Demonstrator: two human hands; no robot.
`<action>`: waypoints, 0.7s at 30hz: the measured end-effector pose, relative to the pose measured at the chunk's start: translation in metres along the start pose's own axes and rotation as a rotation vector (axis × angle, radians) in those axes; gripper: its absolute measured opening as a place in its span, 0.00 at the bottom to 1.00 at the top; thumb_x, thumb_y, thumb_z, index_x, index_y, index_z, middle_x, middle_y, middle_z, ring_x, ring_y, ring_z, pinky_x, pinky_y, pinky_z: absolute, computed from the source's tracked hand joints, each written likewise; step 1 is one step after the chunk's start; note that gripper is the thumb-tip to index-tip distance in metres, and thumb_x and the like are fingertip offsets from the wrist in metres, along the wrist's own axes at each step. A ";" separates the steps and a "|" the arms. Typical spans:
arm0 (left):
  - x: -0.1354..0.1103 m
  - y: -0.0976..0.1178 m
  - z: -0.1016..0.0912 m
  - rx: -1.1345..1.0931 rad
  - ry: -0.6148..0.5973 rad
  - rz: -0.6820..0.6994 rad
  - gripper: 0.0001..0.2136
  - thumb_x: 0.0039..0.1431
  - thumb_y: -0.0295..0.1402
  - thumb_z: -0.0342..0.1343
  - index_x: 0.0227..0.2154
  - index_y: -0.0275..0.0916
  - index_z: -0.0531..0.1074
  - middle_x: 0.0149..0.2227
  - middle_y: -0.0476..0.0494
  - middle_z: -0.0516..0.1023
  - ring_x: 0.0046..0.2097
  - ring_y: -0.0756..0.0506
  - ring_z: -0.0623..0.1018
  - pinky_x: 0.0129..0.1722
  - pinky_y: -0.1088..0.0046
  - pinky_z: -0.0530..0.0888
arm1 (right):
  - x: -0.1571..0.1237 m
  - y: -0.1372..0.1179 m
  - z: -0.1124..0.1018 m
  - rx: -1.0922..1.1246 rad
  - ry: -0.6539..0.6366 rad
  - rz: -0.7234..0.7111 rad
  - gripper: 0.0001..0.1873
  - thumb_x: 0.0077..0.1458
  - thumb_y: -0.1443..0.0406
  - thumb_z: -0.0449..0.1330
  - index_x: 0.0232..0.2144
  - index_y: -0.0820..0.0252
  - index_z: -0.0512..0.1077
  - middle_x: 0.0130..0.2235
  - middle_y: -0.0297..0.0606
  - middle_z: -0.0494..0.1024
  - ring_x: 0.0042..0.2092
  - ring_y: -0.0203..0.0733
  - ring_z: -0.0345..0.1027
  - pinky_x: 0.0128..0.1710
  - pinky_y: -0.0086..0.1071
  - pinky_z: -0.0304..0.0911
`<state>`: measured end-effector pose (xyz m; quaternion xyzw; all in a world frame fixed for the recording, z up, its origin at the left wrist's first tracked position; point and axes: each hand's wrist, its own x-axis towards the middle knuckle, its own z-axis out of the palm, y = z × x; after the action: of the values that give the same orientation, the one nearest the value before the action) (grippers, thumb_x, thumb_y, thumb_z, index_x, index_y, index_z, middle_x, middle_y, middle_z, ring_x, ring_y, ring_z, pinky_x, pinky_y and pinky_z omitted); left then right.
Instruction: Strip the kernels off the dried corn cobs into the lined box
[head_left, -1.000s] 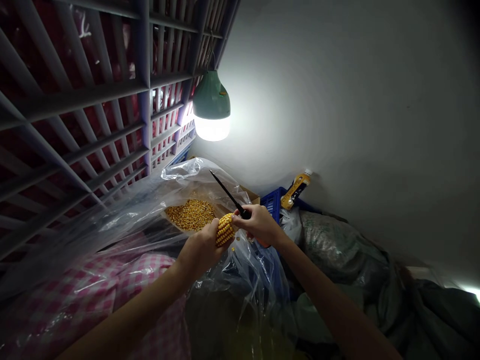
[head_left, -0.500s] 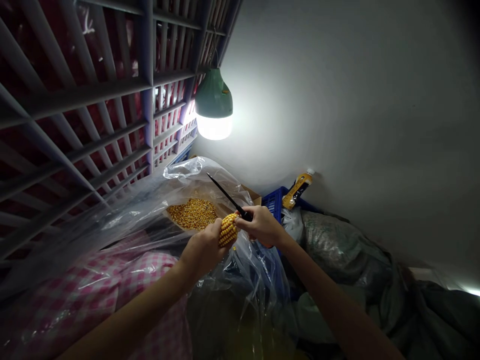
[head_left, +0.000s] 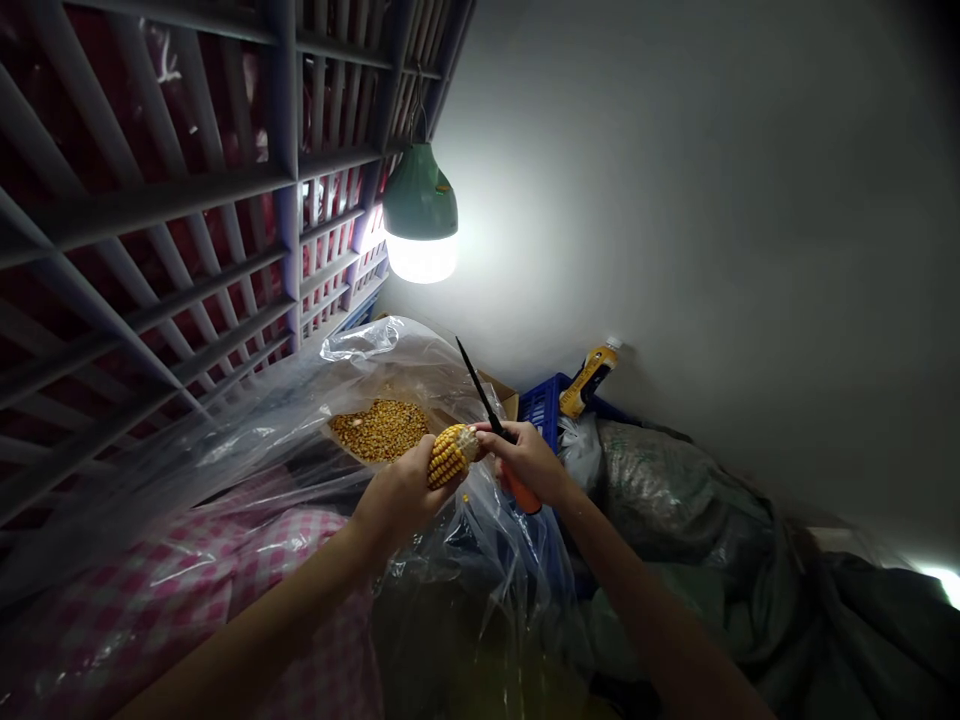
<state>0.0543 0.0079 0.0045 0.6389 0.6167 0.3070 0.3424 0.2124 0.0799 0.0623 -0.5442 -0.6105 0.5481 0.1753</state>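
My left hand (head_left: 397,492) is wrapped round the lower part of a yellow corn cob (head_left: 448,457). Its end toward my right hand shows a pale, bare tip. In my right hand (head_left: 535,462) is a screwdriver (head_left: 523,493) with an orange handle and a long, thin black shaft pointing up and away. The thumb and fingertips of that hand touch the cob's pale end. Behind the hands, loose corn kernels (head_left: 381,430) lie in a clear plastic bag (head_left: 442,350). A stray kernel sits on the plastic below the cob.
A lit green bulb lamp (head_left: 421,205) hangs from a slatted crate (head_left: 289,120) on the left. Back right stand a blue basket (head_left: 536,405) and a yellow-labelled bottle (head_left: 589,380). Full sacks (head_left: 667,480) lie at right, pink checked cloth (head_left: 247,560) at lower left.
The screwdriver has swung more upright, and its orange handle now shows below my right hand. My right fingers have shifted to the cob's end, uncovering its pale tip.
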 end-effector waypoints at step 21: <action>0.005 0.009 -0.025 -1.231 -0.401 -0.582 0.30 0.50 0.55 0.53 0.49 0.37 0.68 0.29 0.45 0.76 0.26 0.48 0.74 0.28 0.73 0.72 | -0.033 0.047 0.045 0.454 0.182 -0.110 0.21 0.54 0.58 0.60 0.49 0.59 0.70 0.32 0.34 0.76 0.16 0.27 0.62 0.15 0.23 0.59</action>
<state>0.0398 0.0140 0.0259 0.1829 0.4023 0.3723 0.8162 0.2091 0.0212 0.0191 -0.5038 -0.4821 0.6097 0.3769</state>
